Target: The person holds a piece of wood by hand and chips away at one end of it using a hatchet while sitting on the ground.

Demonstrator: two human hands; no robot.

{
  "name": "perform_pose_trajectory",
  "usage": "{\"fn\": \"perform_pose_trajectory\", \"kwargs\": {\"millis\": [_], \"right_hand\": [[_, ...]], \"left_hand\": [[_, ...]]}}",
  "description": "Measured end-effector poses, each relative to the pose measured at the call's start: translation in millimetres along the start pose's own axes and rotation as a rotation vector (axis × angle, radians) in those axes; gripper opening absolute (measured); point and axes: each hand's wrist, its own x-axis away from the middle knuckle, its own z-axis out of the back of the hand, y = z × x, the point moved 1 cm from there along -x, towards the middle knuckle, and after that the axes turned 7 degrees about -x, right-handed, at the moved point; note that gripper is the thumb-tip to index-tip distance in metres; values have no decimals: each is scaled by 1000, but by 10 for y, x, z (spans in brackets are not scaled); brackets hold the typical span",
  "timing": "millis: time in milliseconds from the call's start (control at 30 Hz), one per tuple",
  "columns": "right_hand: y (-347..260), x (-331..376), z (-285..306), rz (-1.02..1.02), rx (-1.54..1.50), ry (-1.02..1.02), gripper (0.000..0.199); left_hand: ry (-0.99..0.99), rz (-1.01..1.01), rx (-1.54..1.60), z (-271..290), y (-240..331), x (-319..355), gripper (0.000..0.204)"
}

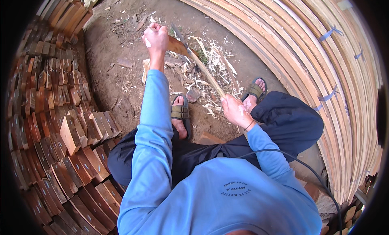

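Note:
My left arm stretches far forward, and my left hand (155, 38) is closed in a fist above the ground. What it grips, if anything, is hidden by the fingers. Just right of it, a flat reddish-brown piece of wood (178, 46) slants down to the right. My right hand (236, 110), beside my right foot, wraps round the near end of a long-handled knife (209, 77). This knife has a pale wooden handle and a narrow dark blade, pointing forward and left. The blade crosses the right end of the brown wood in this view; contact cannot be told.
Wood shavings (216, 62) litter the dirt between my sandalled feet. Stacked short wood blocks (52, 113) rise along the left. Long bundled slats (283, 36), tied with blue strips, curve along the right. A black cable (312, 170) runs past my right arm.

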Motion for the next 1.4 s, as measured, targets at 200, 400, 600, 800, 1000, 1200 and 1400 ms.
{"fn": "perform_pose_trajectory", "kwargs": {"millis": [200,400,600,800,1000,1200,1400], "right_hand": [[-213,-65,344,-612,-1135,-449,26],[-377,-44,476,-41,-587,-2,28],[0,-101,156,-45,31,-23,29],[-465,-96,633,-491,-1178,-258,19],[-332,-84,407,202,-87,324,25],[9,-97,60,-107,-39,-39,34],[-104,13,249,-599,-1505,-558,27]], "left_hand": [[5,-48,-35,-12,39,-23,22],[44,-77,2,-70,-37,-51,26],[15,-48,26,-74,23,-76,23],[20,-30,44,-51,-194,-59,23],[12,-31,11,-48,-65,-28,22],[14,-72,9,-78,-27,-91,24],[5,-41,52,-65,-57,-20,26]]}}
